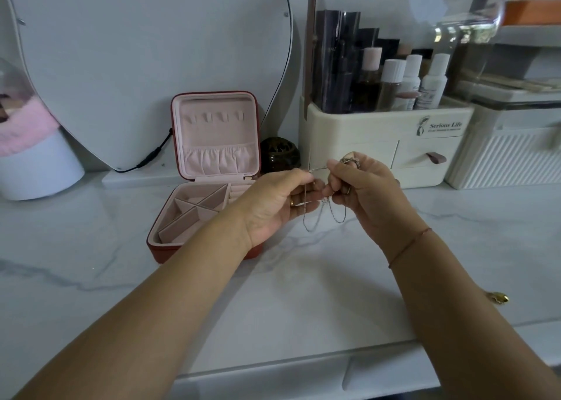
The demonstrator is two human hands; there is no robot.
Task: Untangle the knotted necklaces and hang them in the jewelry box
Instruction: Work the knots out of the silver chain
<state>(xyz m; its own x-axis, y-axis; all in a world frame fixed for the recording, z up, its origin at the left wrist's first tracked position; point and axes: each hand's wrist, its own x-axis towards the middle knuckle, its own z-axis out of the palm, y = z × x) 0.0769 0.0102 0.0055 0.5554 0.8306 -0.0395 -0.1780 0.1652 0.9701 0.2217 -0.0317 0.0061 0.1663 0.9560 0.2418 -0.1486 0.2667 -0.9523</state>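
Note:
Thin silver necklace chains (pixel 324 214) hang in tangled loops between my two hands, above the marble tabletop. My left hand (pixel 274 203) pinches the chains at their left side. My right hand (pixel 367 193) pinches them just to the right, with more chain bunched over its fingers near the top. The red jewelry box (pixel 212 169) stands open to the left of my hands. Its pink lid is upright with a row of small hooks (pixel 217 117) and a gathered pocket. The hooks carry nothing.
A heart-shaped mirror (pixel 145 59) leans behind the box. A cream cosmetics organizer (pixel 385 132) with bottles and drawers stands right behind my hands. A dark round jar (pixel 279 155) sits beside the box. A small gold object (pixel 498 297) lies at the right.

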